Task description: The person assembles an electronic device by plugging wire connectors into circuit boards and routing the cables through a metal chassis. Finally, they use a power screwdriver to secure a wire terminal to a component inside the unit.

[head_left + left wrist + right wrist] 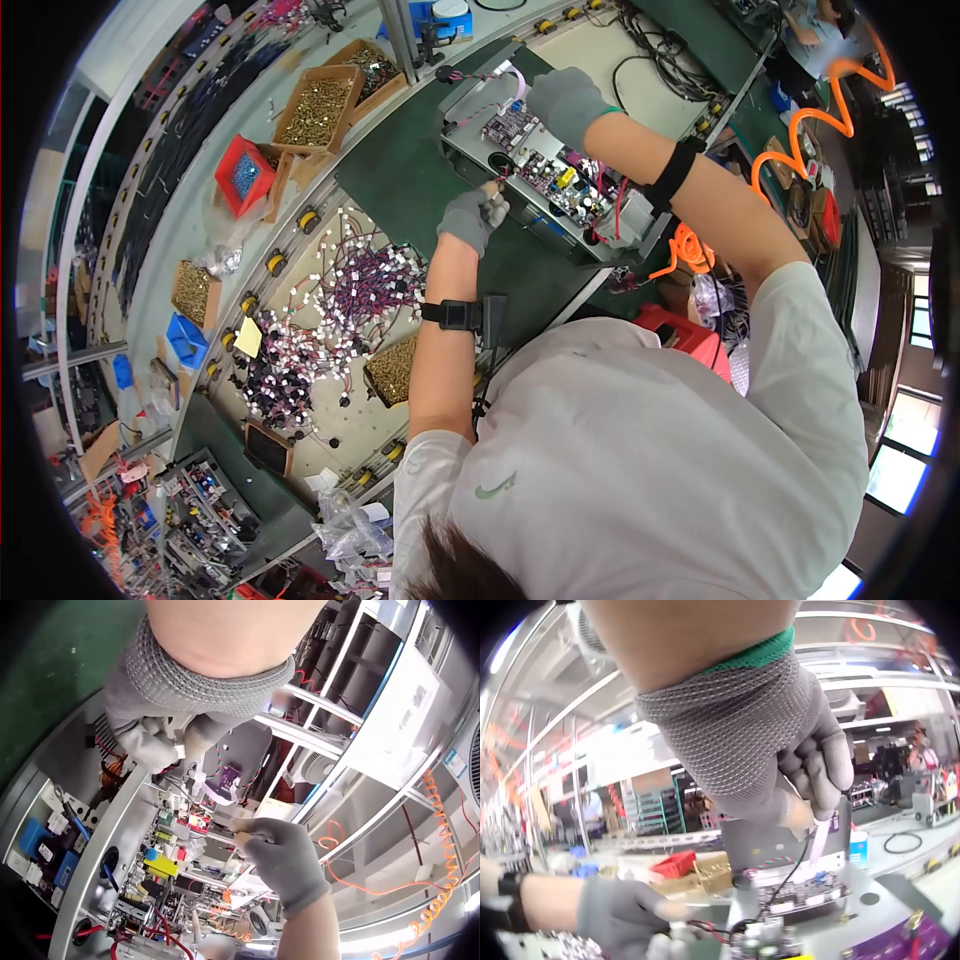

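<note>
A grey-gloved left hand (467,221) is at the near edge of an open metal chassis (465,157). Its thumb and fingers pinch a small white connector (180,751); red and black wires (709,928) run from that hand toward the circuit boards (560,180). Above the chassis is the right hand (568,108), also gloved, with its fingers curled. In the right wrist view a thin black wire (786,883) rises to the right hand's (757,750) thumb and fingertip, which appear to pinch it. Beside them stands a pale ribbon cable (820,844); contact with it is unclear.
Loose wire harnesses (370,285) are heaped left of the chassis. Beyond them stand a red bin (262,190), a blue bin (186,341) and boxes of brass-coloured parts (318,108). Black cables (665,60) lie beyond the chassis, and an orange coiled hose (690,250) hangs at the right.
</note>
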Available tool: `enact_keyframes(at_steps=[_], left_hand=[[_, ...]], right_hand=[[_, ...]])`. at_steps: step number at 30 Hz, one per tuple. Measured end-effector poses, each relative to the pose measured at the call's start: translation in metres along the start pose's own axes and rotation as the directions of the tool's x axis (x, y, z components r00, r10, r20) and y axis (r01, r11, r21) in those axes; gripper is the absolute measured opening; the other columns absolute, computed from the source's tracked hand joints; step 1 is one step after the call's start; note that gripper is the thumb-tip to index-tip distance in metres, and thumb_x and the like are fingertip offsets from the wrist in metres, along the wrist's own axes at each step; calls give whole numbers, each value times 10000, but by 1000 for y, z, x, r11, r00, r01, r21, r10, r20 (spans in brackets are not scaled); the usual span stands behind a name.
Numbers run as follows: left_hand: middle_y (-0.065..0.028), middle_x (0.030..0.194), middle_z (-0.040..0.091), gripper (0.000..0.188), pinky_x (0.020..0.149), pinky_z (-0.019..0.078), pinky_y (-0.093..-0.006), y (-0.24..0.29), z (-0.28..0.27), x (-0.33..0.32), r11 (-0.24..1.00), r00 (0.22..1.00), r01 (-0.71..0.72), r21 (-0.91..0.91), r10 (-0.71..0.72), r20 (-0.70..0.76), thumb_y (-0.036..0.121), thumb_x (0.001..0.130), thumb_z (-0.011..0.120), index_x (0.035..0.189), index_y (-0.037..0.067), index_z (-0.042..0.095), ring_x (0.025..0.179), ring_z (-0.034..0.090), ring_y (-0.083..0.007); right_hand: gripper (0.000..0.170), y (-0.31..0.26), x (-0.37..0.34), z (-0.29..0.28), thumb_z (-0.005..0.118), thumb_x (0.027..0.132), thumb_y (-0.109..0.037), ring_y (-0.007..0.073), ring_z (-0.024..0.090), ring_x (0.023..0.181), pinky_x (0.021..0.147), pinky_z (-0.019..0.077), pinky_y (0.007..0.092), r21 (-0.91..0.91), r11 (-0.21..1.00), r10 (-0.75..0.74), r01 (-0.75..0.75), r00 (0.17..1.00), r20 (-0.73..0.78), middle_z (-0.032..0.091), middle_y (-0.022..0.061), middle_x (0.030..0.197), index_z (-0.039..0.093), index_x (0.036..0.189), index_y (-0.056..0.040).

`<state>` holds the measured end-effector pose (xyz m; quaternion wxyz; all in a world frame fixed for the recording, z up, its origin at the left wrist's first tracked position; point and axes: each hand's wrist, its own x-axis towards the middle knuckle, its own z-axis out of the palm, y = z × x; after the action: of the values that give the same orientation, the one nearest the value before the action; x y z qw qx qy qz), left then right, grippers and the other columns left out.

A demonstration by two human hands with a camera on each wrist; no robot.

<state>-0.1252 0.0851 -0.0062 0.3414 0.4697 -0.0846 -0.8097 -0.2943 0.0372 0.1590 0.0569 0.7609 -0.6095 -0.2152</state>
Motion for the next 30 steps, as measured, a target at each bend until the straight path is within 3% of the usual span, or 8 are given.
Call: enact_keyframes(at_steps=[6,11,13,16,19,26,28,30], left_hand=[[-61,868,630,185,590,543,-284,-9,-5,9,993,974,5,120,-32,224,99,881,514,1032,15,579,729,627,-184],[-63,914,629,246,648,546,-298,-16,-8,21,934,811,188,-305,28,584,133,888,565,1108,23,566,776,625,-187],[-69,933,626,251,656,545,-296,-18,0,20,921,856,180,-345,27,517,124,887,564,1118,25,564,794,622,-189],[-81,965,622,257,661,542,-293,-21,4,26,916,894,170,-365,13,448,110,885,560,1127,26,561,818,616,-193],[-87,974,620,256,650,536,-291,-20,3,27,929,884,170,-329,4,468,102,881,560,1126,27,561,810,608,-193],[-79,954,622,252,623,525,-283,-26,2,26,954,907,106,-280,23,420,123,880,568,1116,35,571,774,595,-176],[-77,944,622,247,619,524,-285,-26,3,25,953,901,106,-284,29,434,128,882,565,1111,35,574,773,594,-176],[-76,934,623,242,615,523,-287,-26,5,24,952,893,104,-287,38,449,133,885,562,1106,36,577,772,594,-175]], right_hand=[[130,36,25,47,584,808,-111,231,624,939,756,499,346,-212,941,-305,264,933,-192,595,53,1064,679,891,-82],[119,44,27,73,632,789,-118,210,618,906,751,491,335,208,970,-87,129,975,-203,591,61,1038,673,900,-107],[144,44,27,77,620,798,-102,223,630,807,709,489,330,712,700,104,-44,994,-41,654,83,914,679,929,-115],[175,39,27,79,603,805,-92,238,630,745,684,486,330,804,551,144,-224,974,173,676,101,826,677,964,-101],[169,36,23,79,607,804,-98,242,627,762,697,483,322,760,649,87,-28,995,-38,672,100,856,675,959,-95],[212,39,27,98,593,811,-112,282,623,847,765,483,349,703,710,81,37,988,-133,670,94,915,649,1015,-97],[234,38,26,101,583,810,-103,294,619,879,792,479,365,333,921,-82,203,936,-341,668,94,928,640,1038,-109],[222,36,27,98,591,807,-105,283,622,860,779,483,355,365,912,-67,185,947,-313,668,92,921,651,1021,-112]])
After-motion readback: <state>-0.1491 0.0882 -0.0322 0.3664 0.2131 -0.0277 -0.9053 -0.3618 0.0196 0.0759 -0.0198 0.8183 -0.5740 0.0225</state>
